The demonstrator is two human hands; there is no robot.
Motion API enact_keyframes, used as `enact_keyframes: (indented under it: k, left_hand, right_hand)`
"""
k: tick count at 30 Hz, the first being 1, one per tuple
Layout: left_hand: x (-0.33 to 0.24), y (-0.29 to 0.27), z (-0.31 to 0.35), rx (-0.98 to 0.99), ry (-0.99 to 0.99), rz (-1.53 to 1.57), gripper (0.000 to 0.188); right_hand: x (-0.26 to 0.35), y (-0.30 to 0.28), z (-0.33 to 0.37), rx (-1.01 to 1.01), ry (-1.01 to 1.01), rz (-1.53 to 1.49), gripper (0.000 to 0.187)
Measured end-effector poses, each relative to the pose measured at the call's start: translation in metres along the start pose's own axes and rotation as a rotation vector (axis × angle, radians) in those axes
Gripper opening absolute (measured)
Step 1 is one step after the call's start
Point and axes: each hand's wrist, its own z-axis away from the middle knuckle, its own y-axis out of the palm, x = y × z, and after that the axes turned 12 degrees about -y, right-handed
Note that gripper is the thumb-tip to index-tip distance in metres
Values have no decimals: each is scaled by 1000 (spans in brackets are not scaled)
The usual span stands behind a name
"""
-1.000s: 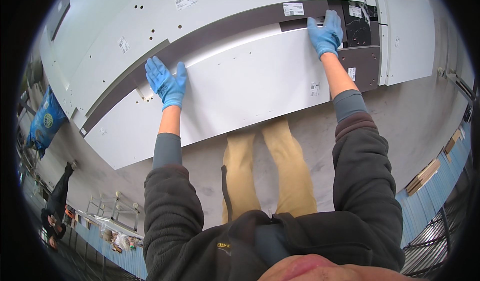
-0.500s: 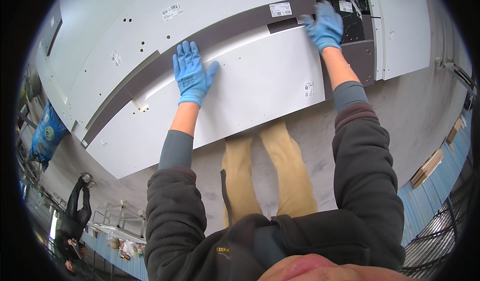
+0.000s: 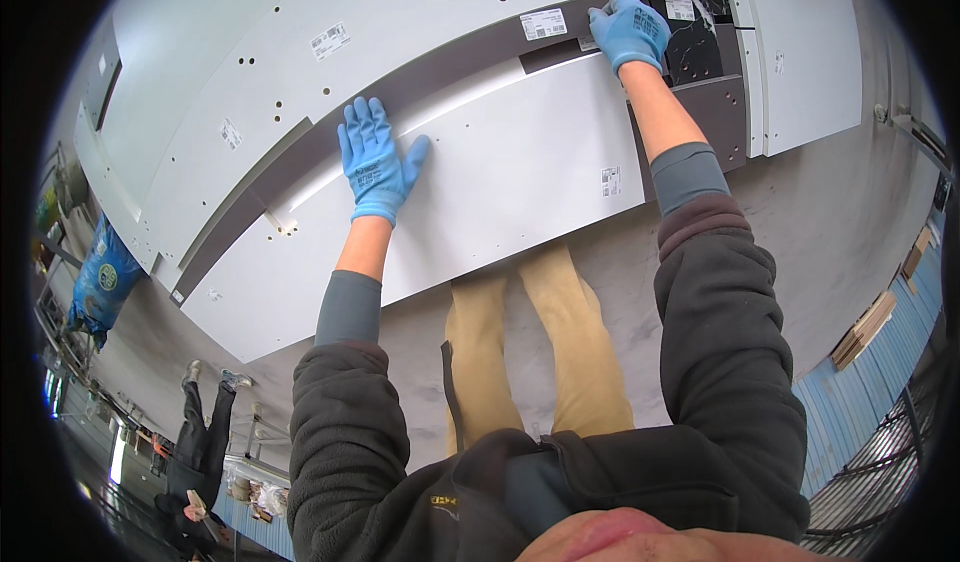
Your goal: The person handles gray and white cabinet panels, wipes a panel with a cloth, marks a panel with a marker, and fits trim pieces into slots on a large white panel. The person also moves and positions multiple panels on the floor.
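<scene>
My left hand [image 3: 372, 160], in a blue glove, lies flat with fingers spread over the back edge of a white panel [image 3: 520, 172] with small drilled holes. Its fingertips reach a long grey panel [image 3: 450, 62] just behind. At the right end of that grey panel, my right hand [image 3: 630, 34], also in a blue glove, has its fingers curled over the edge; the fingertips are partly hidden. Beside it are a black panel with white veins [image 3: 695, 52] and a grey-brown panel [image 3: 712, 112]. A white paper label [image 3: 543, 25] is stuck on the long grey panel.
A large white panel [image 3: 400, 2] with holes lies beyond, and another white panel [image 3: 805, 62] at the right. Grey floor surrounds the stack. A blue bag [image 3: 103, 282] stands at left. A person [image 3: 195, 452] walks at lower left. Wood strips [image 3: 865, 330] lie at right.
My right hand has moved slightly left and its fingers have curled in at the grey panel's end. My left hand stays flat, a little lower. The other person has moved to the right.
</scene>
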Motion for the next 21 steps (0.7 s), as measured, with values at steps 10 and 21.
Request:
enact_keyframes:
  k: [10, 21]
  left_hand:
    - [-1, 0, 0, -1, -10, 20, 107]
    - [-1, 1, -1, -3, -15, 39, 106]
  right_hand:
    - [13, -1, -21, 178, 130, -182, 44]
    - [8, 0, -22, 231, -53, -135, 44]
